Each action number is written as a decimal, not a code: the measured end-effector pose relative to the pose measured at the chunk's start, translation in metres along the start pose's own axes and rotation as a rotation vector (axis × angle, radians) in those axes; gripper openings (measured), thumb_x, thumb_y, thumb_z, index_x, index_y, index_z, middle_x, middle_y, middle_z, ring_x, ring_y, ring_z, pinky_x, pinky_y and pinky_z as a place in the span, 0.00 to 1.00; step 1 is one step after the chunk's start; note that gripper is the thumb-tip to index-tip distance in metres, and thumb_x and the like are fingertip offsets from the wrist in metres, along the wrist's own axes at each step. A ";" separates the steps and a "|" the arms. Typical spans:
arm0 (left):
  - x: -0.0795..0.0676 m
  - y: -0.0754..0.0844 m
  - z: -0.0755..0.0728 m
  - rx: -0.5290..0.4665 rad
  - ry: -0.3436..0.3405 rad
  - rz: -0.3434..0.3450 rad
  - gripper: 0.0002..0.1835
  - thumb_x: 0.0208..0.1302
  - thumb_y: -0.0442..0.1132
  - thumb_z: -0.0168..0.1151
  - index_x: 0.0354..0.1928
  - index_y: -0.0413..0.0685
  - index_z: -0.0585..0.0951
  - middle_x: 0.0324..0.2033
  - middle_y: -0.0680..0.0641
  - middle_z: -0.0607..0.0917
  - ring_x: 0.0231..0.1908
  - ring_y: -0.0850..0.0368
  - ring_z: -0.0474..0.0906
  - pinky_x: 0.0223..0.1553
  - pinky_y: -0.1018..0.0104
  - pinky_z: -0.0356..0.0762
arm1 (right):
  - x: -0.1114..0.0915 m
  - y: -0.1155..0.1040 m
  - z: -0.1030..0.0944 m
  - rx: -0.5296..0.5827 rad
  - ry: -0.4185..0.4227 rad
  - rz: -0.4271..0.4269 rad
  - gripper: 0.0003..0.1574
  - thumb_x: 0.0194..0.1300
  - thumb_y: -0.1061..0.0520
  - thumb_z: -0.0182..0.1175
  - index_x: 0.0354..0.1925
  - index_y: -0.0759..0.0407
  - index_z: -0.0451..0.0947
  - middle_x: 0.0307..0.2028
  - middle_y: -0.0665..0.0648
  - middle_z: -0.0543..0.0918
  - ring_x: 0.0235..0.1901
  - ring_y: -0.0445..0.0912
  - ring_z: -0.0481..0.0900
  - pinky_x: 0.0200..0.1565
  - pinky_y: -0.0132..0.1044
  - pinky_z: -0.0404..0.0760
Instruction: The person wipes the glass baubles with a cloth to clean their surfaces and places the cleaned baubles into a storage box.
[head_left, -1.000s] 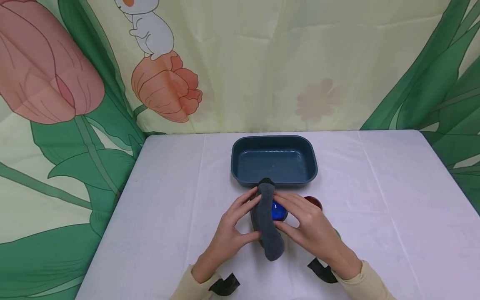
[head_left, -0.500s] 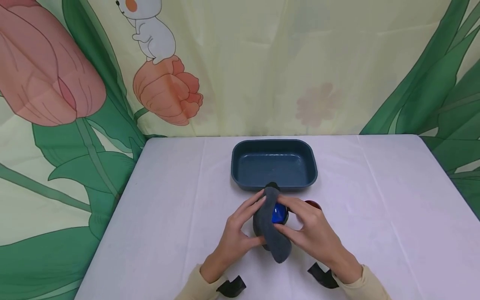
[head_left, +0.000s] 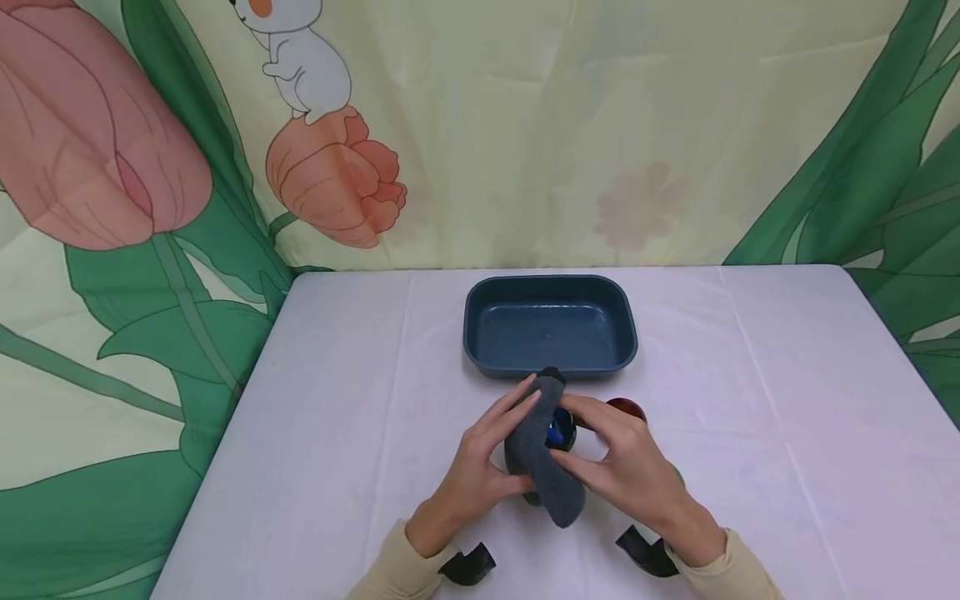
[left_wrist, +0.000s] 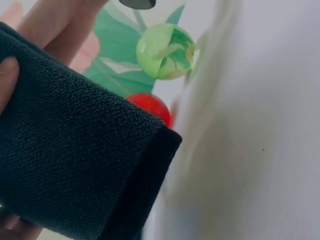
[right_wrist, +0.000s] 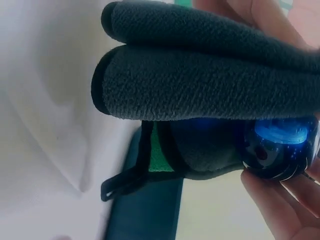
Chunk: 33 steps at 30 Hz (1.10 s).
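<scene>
A folded dark grey cloth with black edging (head_left: 558,487) is held above the table, upright between both hands. My left hand (head_left: 480,467) grips it from the left, thumb near its lower part and fingers near its top. A shiny blue ball (head_left: 556,429) sits against the cloth's right side, partly covered by it. My right hand (head_left: 626,454) holds this ball between thumb and fingers. In the right wrist view the blue ball (right_wrist: 282,150) lies below the cloth's folds (right_wrist: 210,85), where a loop and a green part also show.
A dark blue rectangular tray (head_left: 551,371) stands just beyond the hands on the white-covered table (head_left: 352,375). Behind the right hand, a red ball (head_left: 627,408) and a green ball (head_left: 678,475) are partly hidden. The left wrist view shows the green ball (left_wrist: 166,51) more fully.
Both hands and the cloth have shifted slightly right, the left hand more. The cloth's lower end has swung right. The ball's visible face looks darker now.
</scene>
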<state>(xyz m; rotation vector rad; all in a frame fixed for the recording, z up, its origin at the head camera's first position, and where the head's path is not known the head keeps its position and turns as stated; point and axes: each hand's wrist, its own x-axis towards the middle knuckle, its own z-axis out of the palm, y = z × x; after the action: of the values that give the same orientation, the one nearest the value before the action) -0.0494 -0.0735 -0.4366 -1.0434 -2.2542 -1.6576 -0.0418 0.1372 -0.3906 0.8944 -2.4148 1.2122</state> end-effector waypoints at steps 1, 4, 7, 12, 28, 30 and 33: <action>0.000 0.001 0.000 0.000 -0.002 0.004 0.52 0.44 0.33 0.81 0.74 0.45 0.64 0.74 0.38 0.62 0.72 0.44 0.63 0.68 0.51 0.68 | 0.000 0.000 0.000 0.000 0.003 -0.009 0.44 0.42 0.65 0.80 0.60 0.61 0.77 0.53 0.55 0.84 0.51 0.48 0.84 0.55 0.20 0.76; 0.002 0.002 0.000 0.004 0.000 0.019 0.53 0.45 0.32 0.81 0.74 0.45 0.63 0.74 0.39 0.61 0.72 0.44 0.63 0.68 0.51 0.68 | 0.001 0.001 0.001 -0.013 0.014 -0.032 0.40 0.47 0.61 0.79 0.59 0.61 0.77 0.53 0.55 0.85 0.50 0.48 0.84 0.55 0.19 0.75; 0.004 0.003 0.001 0.019 0.024 0.038 0.52 0.44 0.32 0.81 0.73 0.45 0.64 0.73 0.39 0.63 0.71 0.44 0.64 0.68 0.50 0.69 | 0.001 0.003 0.001 -0.023 0.025 -0.050 0.34 0.55 0.51 0.75 0.58 0.62 0.78 0.51 0.55 0.85 0.49 0.48 0.84 0.54 0.18 0.75; 0.002 0.003 0.005 0.067 0.124 0.089 0.49 0.39 0.32 0.84 0.68 0.44 0.70 0.67 0.37 0.71 0.66 0.44 0.71 0.64 0.52 0.74 | -0.001 0.001 0.002 -0.056 -0.015 -0.043 0.37 0.64 0.38 0.60 0.59 0.63 0.77 0.53 0.56 0.84 0.50 0.49 0.83 0.56 0.19 0.75; 0.008 0.006 -0.004 0.033 0.211 0.116 0.43 0.37 0.31 0.83 0.61 0.40 0.74 0.62 0.35 0.76 0.60 0.44 0.76 0.58 0.55 0.80 | 0.002 -0.002 -0.012 -0.091 -0.149 0.018 0.38 0.65 0.53 0.67 0.70 0.55 0.67 0.69 0.54 0.70 0.65 0.48 0.73 0.62 0.27 0.73; 0.009 0.006 -0.005 0.020 0.220 0.101 0.45 0.35 0.30 0.84 0.61 0.40 0.74 0.61 0.35 0.76 0.60 0.44 0.77 0.58 0.56 0.80 | 0.003 -0.001 -0.016 -0.106 -0.113 -0.002 0.35 0.68 0.47 0.63 0.69 0.55 0.70 0.68 0.55 0.71 0.63 0.48 0.74 0.59 0.21 0.73; 0.008 0.005 -0.006 -0.012 0.235 0.075 0.47 0.33 0.28 0.84 0.62 0.40 0.74 0.61 0.35 0.76 0.60 0.44 0.77 0.58 0.56 0.79 | 0.003 0.003 -0.019 -0.110 -0.099 -0.030 0.34 0.71 0.38 0.54 0.67 0.54 0.73 0.64 0.53 0.75 0.60 0.47 0.76 0.56 0.18 0.74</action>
<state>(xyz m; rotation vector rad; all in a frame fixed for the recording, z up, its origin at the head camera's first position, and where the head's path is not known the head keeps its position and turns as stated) -0.0540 -0.0744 -0.4266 -0.8727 -2.0337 -1.6684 -0.0462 0.1525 -0.3795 0.9740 -2.5082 1.0365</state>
